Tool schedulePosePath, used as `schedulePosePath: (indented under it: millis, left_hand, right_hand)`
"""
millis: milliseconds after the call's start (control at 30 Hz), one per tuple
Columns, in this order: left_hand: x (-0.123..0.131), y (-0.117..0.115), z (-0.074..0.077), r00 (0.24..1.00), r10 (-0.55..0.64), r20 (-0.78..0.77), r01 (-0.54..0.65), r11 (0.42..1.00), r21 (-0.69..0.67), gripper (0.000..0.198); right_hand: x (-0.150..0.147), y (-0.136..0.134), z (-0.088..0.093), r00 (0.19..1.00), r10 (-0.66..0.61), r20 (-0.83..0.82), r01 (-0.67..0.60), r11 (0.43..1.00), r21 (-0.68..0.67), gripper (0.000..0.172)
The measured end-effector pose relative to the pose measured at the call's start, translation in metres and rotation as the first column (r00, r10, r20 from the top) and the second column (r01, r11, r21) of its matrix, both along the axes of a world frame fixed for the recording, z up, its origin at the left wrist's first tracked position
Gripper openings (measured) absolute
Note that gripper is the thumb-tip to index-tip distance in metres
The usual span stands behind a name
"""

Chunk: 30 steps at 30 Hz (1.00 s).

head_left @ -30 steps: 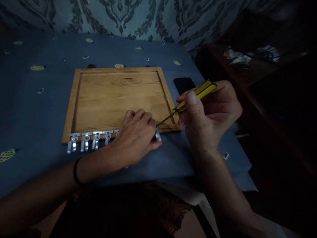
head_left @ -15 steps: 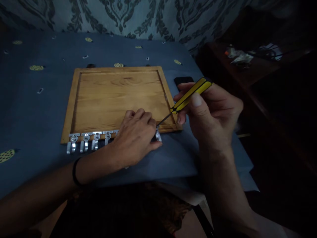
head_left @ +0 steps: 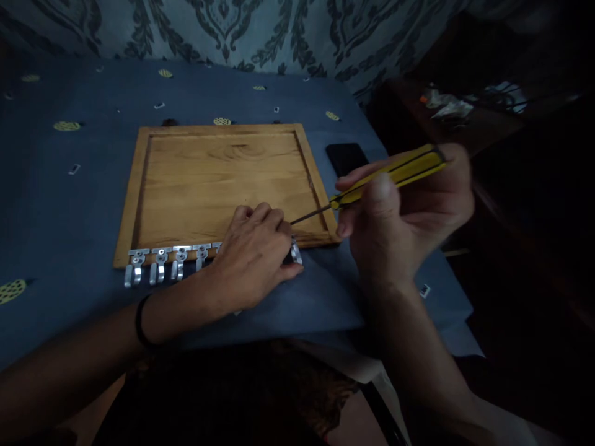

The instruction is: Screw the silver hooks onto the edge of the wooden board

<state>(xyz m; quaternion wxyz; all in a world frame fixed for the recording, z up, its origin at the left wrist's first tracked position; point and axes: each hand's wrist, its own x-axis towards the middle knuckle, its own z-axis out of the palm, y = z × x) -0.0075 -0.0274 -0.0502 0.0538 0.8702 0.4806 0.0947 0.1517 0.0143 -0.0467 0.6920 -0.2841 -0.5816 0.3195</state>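
A wooden board (head_left: 218, 179) with a raised rim lies on the blue cloth. Several metal hooks (head_left: 160, 263) are lined along its near edge. My left hand (head_left: 253, 260) rests curled over the right part of that row, pressing on a hook (head_left: 295, 253) whose end shows by my fingertips. My right hand (head_left: 400, 217) grips a yellow and black screwdriver (head_left: 390, 176). Its thin shaft slants down to the left, and the tip hovers just above my left fingers near the board's near right corner.
A dark phone (head_left: 346, 158) lies on the blue patterned cloth (head_left: 60, 204) right of the board. Patterned fabric hangs behind. A dark wooden surface (head_left: 465, 118) with small clutter stands to the right. The cloth's edge falls off near my lap.
My right hand has pulled the screwdriver up and to the right, flattening its angle; the tip has lifted off the hook. My left hand has stayed put.
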Motion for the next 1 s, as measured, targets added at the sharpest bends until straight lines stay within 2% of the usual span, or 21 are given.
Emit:
schedulePosePath:
  millis: [67,167,333,467,700,1000]
  left_hand:
    - [-0.0001,0.0001,-0.0002,1.000,-0.004,0.006,0.004,1.000,0.003,0.035]
    - [-0.0001,0.0000,-0.0004,1.000,-0.002,0.015,0.002,1.000,0.003,0.036]
    - [-0.0004,0.0000,0.0009,1.000,-0.002,0.000,0.002,1.000,-0.013,0.037]
    - [-0.0001,0.0003,0.0017,1.000,-0.005,0.000,0.005,1.000,-0.001,0.035]
    - [0.0005,0.0006,0.0002,1.000,0.002,0.001,-0.002,1.000,-0.004,0.036]
    - [0.0013,0.0007,0.0008,1.000,0.005,-0.005,-0.005,1.000,-0.029,0.039]
  right_hand:
    - [0.0000,0.0001,0.0010,0.998,-0.056,-0.029,0.056,0.998,0.014,0.027]
    - [0.0017,0.0001,0.0009,0.996,-0.084,0.016,0.085,0.996,-0.003,0.029]
    - [0.0020,-0.0030,-0.0025,0.999,-0.023,0.046,0.024,0.999,-0.031,0.025]
    - [0.0020,-0.0048,-0.0041,0.996,-0.016,0.093,0.024,0.996,-0.083,0.027]
    - [0.0033,-0.0005,-0.0048,0.995,0.027,0.098,-0.028,1.000,0.003,0.023]
    - [0.0020,-0.0050,-0.0044,0.991,0.067,0.113,-0.064,0.997,-0.032,0.021]
